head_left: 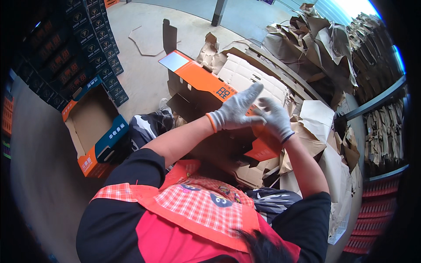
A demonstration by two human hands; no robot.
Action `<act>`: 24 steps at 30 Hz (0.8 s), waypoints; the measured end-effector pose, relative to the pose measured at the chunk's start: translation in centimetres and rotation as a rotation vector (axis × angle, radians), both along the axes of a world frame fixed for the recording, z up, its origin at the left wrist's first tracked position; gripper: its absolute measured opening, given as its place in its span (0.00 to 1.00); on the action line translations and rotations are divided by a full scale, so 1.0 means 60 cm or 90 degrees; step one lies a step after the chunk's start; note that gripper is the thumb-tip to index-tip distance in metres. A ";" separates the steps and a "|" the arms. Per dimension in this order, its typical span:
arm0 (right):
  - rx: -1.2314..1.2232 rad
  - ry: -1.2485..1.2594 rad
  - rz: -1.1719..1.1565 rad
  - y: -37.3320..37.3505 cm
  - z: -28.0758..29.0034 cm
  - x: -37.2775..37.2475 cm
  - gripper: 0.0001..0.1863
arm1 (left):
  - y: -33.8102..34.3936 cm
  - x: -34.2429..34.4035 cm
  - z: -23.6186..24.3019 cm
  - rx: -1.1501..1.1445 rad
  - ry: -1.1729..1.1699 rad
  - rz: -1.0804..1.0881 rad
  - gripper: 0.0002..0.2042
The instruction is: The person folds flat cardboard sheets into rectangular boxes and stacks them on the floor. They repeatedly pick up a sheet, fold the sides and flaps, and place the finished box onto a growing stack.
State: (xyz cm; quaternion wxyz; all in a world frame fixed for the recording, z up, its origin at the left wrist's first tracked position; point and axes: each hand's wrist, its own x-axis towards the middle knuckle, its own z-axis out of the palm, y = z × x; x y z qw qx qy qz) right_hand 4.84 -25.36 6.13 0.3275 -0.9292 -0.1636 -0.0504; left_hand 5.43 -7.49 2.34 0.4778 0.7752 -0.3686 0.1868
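Note:
An orange-and-brown cardboard carton (pixel 193 72), partly folded, lies tilted before me. My left hand (pixel 239 107), in a grey glove with an orange cuff, is over it, fingers stretched out and open. My right hand (pixel 274 118), also gloved, is at the carton's right part, just beside the left, fingers apart and slightly bent; whether it touches the carton I cannot tell. Pale flattened cardboard (pixel 250 65) and crumpled brown paper (pixel 300 133) lie behind and right of the carton.
An open orange-and-teal box (pixel 90 125) stands at left before tall stacks of dark boxes (pixel 83 39). Heaped cardboard and paper (pixel 307 44) fill the back right, beside a metal rack (pixel 372 98) with red crates (pixel 377 204) below. A post (pixel 219 13) stands behind on the concrete floor (pixel 131 70).

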 end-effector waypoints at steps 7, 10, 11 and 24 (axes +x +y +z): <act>0.003 -0.089 0.027 -0.018 0.012 0.003 0.36 | 0.118 -0.088 -0.045 0.142 -0.139 0.046 0.21; 0.261 0.131 -0.053 -0.121 -0.016 0.039 0.26 | 0.193 -0.195 -0.052 0.342 -0.015 -0.006 0.48; 0.382 0.257 0.005 -0.158 -0.033 0.040 0.20 | 0.209 -0.221 -0.053 0.317 -0.047 -0.004 0.58; 0.168 0.183 -0.179 -0.235 -0.490 -0.007 0.11 | -0.017 -0.195 0.012 0.335 -0.087 -0.237 0.58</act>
